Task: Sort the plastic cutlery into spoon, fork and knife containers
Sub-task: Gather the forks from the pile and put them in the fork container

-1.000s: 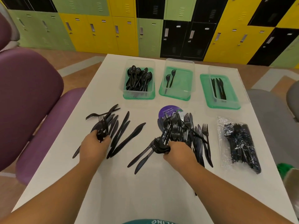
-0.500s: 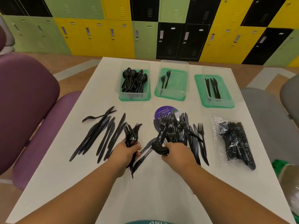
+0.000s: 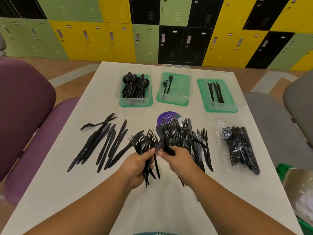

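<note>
Cutlery, black plastic, on a white table (image 3: pixel 64 192): a row of knives (image 3: pixel 103 141) lies at left, a mixed pile (image 3: pixel 184 134) of forks and knives sits at centre over a purple round sticker (image 3: pixel 165 118), and a sealed clear pack (image 3: pixel 237 146) lies at right. Three clear containers on green lids stand along the far edge: the spoon container (image 3: pixel 135 87) is well filled, the fork container (image 3: pixel 174 85) has two forks, the knife container (image 3: pixel 218 92) has a few knives.

Room: lockers (image 3: pixel 118 39) in green, yellow and black line the back wall; a purple chair (image 3: pixel 22 106) stands left of the table, a grey chair (image 3: pixel 288 107) right.

Left hand (image 3: pixel 137 165): raised near the table's centre, palm turned inward, clenched around a bundle of forks (image 3: pixel 144 145) with tines fanned upward and handles hanging below the fist.

Right hand (image 3: pixel 177 158): just beside the left, fingers closed on cutlery at the near edge of the mixed pile; thumbs of both hands nearly meet.
</note>
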`<action>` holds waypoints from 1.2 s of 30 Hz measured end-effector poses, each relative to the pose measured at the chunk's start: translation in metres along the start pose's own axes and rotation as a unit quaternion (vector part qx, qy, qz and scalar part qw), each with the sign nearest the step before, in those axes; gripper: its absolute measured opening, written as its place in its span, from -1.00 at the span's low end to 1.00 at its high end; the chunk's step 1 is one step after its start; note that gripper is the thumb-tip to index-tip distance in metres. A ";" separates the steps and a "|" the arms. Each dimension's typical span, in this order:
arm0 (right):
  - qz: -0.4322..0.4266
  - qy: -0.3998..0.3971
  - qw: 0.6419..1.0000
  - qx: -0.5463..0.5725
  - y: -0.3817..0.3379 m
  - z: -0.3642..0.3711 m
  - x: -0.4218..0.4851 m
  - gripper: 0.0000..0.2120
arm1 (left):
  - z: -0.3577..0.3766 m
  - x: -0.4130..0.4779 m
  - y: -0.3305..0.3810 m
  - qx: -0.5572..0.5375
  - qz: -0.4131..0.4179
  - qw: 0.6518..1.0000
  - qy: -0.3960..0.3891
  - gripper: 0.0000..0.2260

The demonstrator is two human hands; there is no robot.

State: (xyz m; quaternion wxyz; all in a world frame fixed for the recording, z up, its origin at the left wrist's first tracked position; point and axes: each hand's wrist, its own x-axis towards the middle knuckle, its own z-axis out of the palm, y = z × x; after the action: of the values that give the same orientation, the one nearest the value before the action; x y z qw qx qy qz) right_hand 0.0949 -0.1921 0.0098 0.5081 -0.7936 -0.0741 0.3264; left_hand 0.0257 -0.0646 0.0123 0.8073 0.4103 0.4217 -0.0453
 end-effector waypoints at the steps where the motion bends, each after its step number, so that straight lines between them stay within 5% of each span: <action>1: -0.014 0.043 0.998 -0.054 0.002 -0.003 0.002 -0.83 | 0.000 -0.001 0.000 0.008 0.002 1.000 0.013 -0.84; 6: 0.000 0.230 0.948 -0.221 0.015 -0.036 0.010 -0.84 | -0.006 -0.001 0.006 0.039 0.016 0.999 0.023 -0.87; 18: 0.041 0.187 0.942 -0.276 0.025 -0.053 0.014 -0.84 | 0.017 0.043 0.037 0.260 0.134 0.954 0.062 -0.80; 23: 0.060 0.153 0.933 -0.320 0.025 -0.051 0.016 -0.84 | 0.036 0.075 0.039 0.513 0.212 0.823 0.122 -0.74; 26: 0.065 0.160 0.939 -0.298 0.025 -0.051 0.017 -0.83 | 0.045 0.082 0.037 0.574 0.223 0.778 0.124 -0.75; 32: 0.063 0.165 0.974 -0.140 0.022 -0.057 0.012 -0.91 | 0.051 0.090 0.032 0.594 0.227 0.763 0.119 -0.78; 36: 0.049 0.136 0.974 -0.175 0.016 -0.052 0.021 -0.91 | 0.051 0.095 0.032 0.600 0.210 0.764 0.108 -0.78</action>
State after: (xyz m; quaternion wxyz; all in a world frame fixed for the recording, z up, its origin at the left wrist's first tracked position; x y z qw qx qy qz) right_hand 0.1389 -0.2300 0.0013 0.3499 -0.9100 -0.0212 0.2216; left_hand 0.1326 -0.0531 -0.0204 0.3348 0.8914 0.2964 -0.0740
